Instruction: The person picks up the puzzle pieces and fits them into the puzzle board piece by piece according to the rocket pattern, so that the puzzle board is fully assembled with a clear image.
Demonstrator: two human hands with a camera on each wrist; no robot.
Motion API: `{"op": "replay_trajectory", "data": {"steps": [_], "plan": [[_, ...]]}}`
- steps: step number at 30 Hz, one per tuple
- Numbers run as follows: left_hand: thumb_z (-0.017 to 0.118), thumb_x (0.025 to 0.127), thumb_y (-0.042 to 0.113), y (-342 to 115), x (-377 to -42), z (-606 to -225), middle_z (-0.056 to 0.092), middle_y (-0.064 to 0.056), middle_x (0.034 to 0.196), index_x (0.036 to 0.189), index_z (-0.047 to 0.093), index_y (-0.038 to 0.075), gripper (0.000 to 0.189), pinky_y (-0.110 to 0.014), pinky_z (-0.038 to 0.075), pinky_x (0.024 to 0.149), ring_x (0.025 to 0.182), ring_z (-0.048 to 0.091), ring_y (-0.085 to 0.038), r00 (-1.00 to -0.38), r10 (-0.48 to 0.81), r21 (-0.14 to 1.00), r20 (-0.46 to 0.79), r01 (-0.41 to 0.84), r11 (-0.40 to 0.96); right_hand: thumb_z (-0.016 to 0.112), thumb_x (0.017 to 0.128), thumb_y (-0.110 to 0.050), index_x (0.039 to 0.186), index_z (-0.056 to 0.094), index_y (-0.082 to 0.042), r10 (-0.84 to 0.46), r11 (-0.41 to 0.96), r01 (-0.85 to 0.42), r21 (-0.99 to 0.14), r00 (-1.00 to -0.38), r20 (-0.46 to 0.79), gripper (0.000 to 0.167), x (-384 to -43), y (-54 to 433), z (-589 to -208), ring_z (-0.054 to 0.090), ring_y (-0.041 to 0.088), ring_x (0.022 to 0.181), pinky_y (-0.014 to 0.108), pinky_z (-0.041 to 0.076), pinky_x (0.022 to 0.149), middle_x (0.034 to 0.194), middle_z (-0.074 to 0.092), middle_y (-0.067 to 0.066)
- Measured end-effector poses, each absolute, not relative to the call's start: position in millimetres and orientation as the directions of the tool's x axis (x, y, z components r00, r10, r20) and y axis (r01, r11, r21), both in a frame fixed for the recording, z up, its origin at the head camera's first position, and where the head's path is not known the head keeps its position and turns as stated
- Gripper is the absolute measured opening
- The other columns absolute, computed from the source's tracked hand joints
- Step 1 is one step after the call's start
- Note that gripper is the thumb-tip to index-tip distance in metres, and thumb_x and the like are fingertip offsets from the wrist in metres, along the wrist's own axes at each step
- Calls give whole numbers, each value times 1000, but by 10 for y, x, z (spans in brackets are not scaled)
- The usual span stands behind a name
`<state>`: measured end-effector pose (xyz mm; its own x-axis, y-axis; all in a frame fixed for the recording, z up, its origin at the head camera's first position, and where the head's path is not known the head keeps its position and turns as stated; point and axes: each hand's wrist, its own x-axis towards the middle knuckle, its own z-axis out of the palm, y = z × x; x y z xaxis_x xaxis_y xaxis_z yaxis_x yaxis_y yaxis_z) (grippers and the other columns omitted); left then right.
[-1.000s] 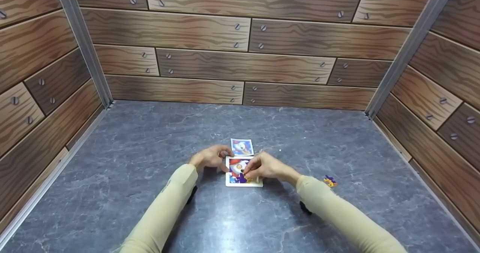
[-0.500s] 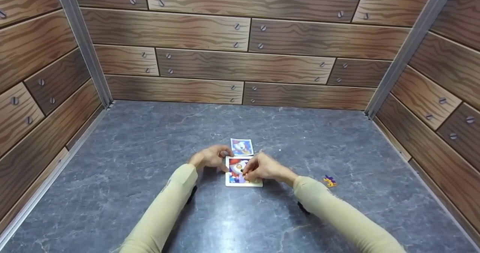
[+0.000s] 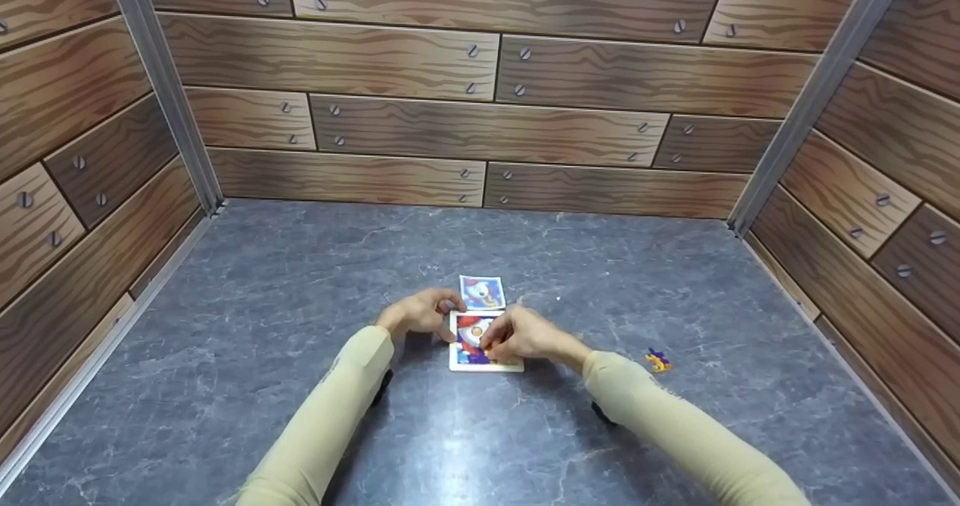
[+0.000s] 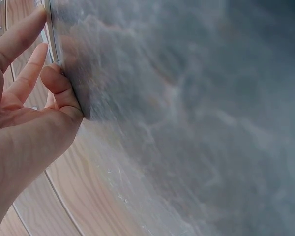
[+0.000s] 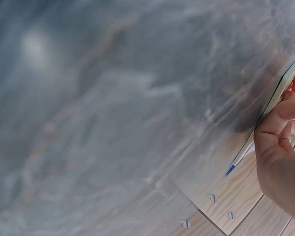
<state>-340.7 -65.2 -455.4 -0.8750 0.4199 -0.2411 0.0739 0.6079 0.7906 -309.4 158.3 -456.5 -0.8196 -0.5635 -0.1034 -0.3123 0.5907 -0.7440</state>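
In the head view a white-framed picture puzzle (image 3: 472,360) lies flat on the table, with red, white and purple parts showing. My left hand (image 3: 423,312) rests at its left edge, the thumb touching the frame; in the left wrist view the left hand (image 4: 29,103) has loosely bent fingers by that edge. Over the puzzle's right half, my right hand (image 3: 529,333) pinches a small dark puzzle piece, mostly hidden by the fingertips. The right wrist view catches the right hand (image 5: 280,152) at the frame's edge, its fingers bent.
A small picture card (image 3: 481,292) with a similar image lies just behind the puzzle. Purple and orange loose pieces (image 3: 658,360) sit on the table to the right, near the right sleeve. Wood-patterned walls (image 3: 480,124) enclose the grey marbled table (image 3: 337,244) at back and sides.
The right hand's fingertips have shifted slightly left over the puzzle, and more purple shows below them than half a second ago. The left hand stays at the frame's edge.
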Motion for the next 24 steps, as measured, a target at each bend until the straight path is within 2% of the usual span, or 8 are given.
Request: {"op": "replay_trajectory", "data": {"steps": [3,9,14,24], "plan": [[78,71,-4,-658,-3402,-4553,54,-7,100,113,64,11,46,-30,39,72,83,47,-19,-875,421,793,-240,74,605,69,74,7,91,78,-4,-563,594,-316,-740,-820,-101,22,-3100,1582,-4568,54,3,62,18,42,55,71,66,-4],[77,73,-4,-664,-3396,-4562,52,-5,96,114,63,12,46,-29,38,69,77,45,-16,-873,409,791,-267,43,610,73,78,3,94,77,0,-598,553,-298,-778,-792,-122,17,-3114,1603,-4568,54,3,63,18,42,55,76,70,5],[78,73,-4,-647,-3397,-4559,54,-8,99,114,63,10,46,-27,41,67,78,48,-17,-870,420,801,-259,50,597,74,83,-1,102,74,3,-619,507,-223,-833,-767,-172,20,-3147,1712,-4533,54,4,66,19,44,57,78,65,-2],[78,73,-3,-648,-3412,-4557,52,-5,96,115,63,11,46,-28,38,71,80,46,-16,-874,414,786,-256,61,615,73,86,-8,112,71,0,-613,517,-193,-834,-764,-203,28,-3199,1952,-4399,56,9,68,23,47,61,84,67,-2]]}}
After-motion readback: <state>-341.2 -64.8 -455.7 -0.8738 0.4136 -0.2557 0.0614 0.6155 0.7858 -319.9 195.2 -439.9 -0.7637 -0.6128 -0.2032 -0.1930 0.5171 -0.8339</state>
